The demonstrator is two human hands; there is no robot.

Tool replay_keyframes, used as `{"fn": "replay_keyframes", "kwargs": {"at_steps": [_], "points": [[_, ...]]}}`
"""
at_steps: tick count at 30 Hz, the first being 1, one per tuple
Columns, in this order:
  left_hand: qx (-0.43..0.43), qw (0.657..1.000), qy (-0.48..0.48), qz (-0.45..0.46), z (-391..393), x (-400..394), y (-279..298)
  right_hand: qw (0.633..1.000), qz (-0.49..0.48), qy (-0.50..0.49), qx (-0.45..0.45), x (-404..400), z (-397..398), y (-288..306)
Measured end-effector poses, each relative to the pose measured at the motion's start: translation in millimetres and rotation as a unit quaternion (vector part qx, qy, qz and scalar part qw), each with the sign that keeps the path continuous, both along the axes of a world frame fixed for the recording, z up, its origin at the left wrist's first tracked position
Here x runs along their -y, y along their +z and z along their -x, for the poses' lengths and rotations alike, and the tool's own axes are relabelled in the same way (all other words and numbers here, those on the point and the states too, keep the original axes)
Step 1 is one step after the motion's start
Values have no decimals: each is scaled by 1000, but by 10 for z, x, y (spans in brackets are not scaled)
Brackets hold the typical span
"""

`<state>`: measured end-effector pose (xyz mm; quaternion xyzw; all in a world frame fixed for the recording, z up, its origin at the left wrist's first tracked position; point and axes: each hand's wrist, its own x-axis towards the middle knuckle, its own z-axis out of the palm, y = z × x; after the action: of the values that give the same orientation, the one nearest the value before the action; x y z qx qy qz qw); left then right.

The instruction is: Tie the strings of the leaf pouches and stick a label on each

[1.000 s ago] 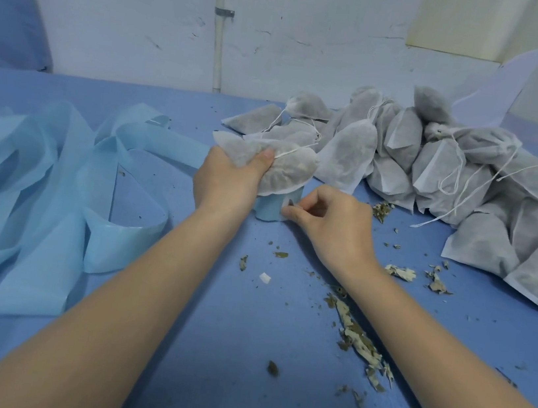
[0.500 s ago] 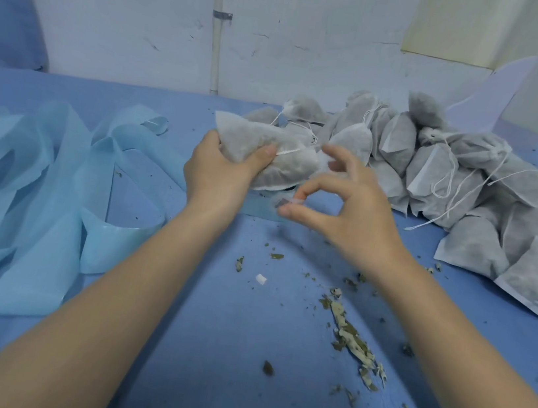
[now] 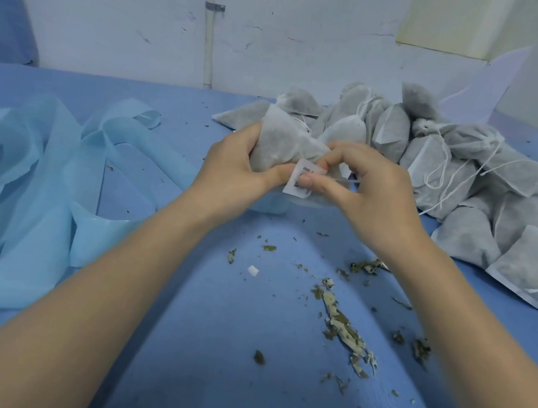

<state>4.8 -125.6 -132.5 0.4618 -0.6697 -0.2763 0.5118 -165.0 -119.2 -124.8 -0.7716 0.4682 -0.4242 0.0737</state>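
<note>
Left hand (image 3: 231, 167) grips a grey mesh leaf pouch (image 3: 282, 147) above the blue bench (image 3: 222, 353). Right hand (image 3: 369, 190) pinches a white barcode label (image 3: 299, 182) against it.

Both bare forearms are reaching up from the bottom corners of the frame and converging at its centre, wrists roughly straight. The left hand (image 3: 231, 167) is curling closed, thumb pointing right and fingers wrapped out of sight behind what it is gripping, its back facing the camera. The right hand (image 3: 371, 192) is arching just beside it, knuckles raised, with the thumb and forefinger pinching together at their tips near the left thumb. The remaining right fingers are bending loosely inward. The two hands are almost touching at the thumbs.
</note>
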Motion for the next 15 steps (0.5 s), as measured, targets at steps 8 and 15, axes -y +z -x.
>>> {"fn": "replay_keyframes", "kwargs": {"at_steps": [8, 15], "points": [[-18, 998, -49, -35, 66, -62, 41, 983, -82, -4, 166, -25, 32, 26], [-65, 994, -46, -76, 207, -92, 18, 960, -122, 57, 247, 4, 82, 25]]}}
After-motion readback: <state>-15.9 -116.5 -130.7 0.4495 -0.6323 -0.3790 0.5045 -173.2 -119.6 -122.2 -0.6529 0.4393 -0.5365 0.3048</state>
